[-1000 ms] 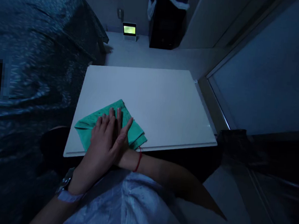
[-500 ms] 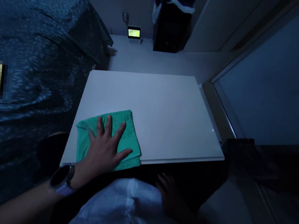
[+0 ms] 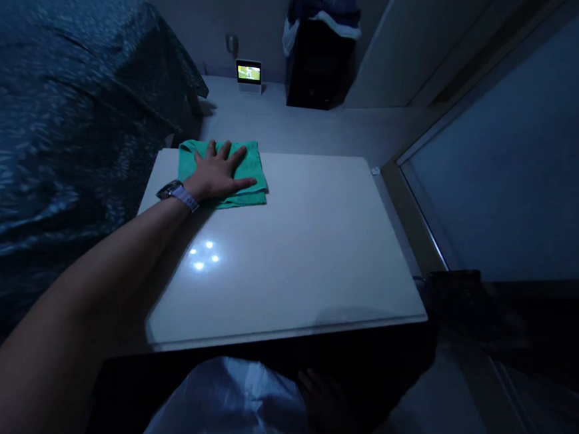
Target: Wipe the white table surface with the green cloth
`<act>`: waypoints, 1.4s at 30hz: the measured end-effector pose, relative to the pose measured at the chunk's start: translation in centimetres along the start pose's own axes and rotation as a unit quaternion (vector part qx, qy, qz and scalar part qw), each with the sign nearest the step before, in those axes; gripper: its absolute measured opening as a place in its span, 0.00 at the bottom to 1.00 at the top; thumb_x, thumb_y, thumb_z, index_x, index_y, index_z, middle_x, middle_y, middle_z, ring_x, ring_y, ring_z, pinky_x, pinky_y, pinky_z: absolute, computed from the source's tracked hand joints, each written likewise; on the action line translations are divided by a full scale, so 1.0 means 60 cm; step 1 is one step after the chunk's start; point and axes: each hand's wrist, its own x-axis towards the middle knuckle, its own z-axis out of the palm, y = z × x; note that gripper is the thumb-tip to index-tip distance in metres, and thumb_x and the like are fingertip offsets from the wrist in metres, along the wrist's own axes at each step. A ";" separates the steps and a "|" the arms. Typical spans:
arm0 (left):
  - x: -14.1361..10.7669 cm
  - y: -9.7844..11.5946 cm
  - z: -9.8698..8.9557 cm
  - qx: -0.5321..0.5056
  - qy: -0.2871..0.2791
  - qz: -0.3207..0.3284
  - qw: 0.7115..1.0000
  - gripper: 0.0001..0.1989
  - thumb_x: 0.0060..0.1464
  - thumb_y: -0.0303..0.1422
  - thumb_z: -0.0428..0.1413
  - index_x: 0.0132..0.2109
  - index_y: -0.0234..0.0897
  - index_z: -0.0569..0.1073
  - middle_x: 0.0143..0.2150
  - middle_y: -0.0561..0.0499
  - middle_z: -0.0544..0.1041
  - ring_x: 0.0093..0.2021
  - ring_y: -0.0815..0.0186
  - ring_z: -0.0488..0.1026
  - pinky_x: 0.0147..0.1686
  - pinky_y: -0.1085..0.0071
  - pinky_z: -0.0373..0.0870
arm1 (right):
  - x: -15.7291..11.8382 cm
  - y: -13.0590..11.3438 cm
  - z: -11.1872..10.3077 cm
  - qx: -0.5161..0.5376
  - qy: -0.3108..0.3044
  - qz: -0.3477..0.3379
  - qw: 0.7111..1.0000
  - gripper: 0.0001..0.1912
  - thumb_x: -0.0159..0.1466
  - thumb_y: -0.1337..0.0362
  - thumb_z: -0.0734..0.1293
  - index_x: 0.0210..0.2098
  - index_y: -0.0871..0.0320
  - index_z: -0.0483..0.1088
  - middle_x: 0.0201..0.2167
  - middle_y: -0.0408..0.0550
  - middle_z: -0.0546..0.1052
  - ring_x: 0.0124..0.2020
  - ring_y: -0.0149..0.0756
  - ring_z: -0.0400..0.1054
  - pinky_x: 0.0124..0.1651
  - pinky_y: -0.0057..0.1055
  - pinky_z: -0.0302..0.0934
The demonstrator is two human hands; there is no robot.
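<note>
A green cloth [image 3: 253, 168] lies flat at the far left corner of a white tabletop [image 3: 307, 245], reaching its far edge. On top of the cloth my left hand [image 3: 217, 172] rests palm down with its fingers spread; a watch is on that wrist. Below the table's near edge, in deep shadow, my right hand [image 3: 319, 388] hangs by my light shirt, its fingers partly visible and apart, with nothing seen in them.
A patterned cover [image 3: 62, 105] drapes over furniture along the left. Beyond the table stand a small lit screen [image 3: 249, 73] and a black cabinet [image 3: 315, 65] with folded clothes on top. A pale panel [image 3: 514, 161] borders the right side.
My left hand and the green cloth under it have moved away from me, from the near left part of the tabletop to its far left corner. My right hand stays low.
</note>
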 end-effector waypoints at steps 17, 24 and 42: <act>-0.212 0.050 0.034 0.053 0.014 0.016 0.998 0.49 0.71 0.62 0.43 0.84 0.34 0.51 0.85 0.32 0.42 0.83 0.26 0.36 0.71 0.20 0.43 | -0.009 -0.010 0.011 0.032 0.051 0.020 0.998 0.14 0.73 0.60 0.68 0.54 0.48 0.83 0.56 0.47 0.85 0.58 0.41 0.73 0.72 0.40 0.49; -0.422 0.091 0.086 0.097 0.059 0.049 0.992 0.52 0.69 0.65 0.45 0.80 0.24 0.61 0.82 0.21 0.47 0.82 0.25 0.40 0.71 0.19 0.39 | -0.029 -0.016 0.032 0.051 -0.042 0.029 0.997 0.19 0.72 0.60 0.67 0.59 0.45 0.82 0.57 0.46 0.85 0.59 0.40 0.75 0.71 0.37 0.52; -0.221 0.093 0.041 0.044 -0.036 0.137 0.989 0.48 0.69 0.64 0.51 0.85 0.46 0.51 0.85 0.32 0.34 0.83 0.25 0.32 0.73 0.24 0.36 | -0.009 -0.010 0.009 0.037 0.026 0.006 0.999 0.14 0.73 0.59 0.68 0.54 0.46 0.83 0.54 0.44 0.86 0.57 0.39 0.74 0.68 0.37 0.52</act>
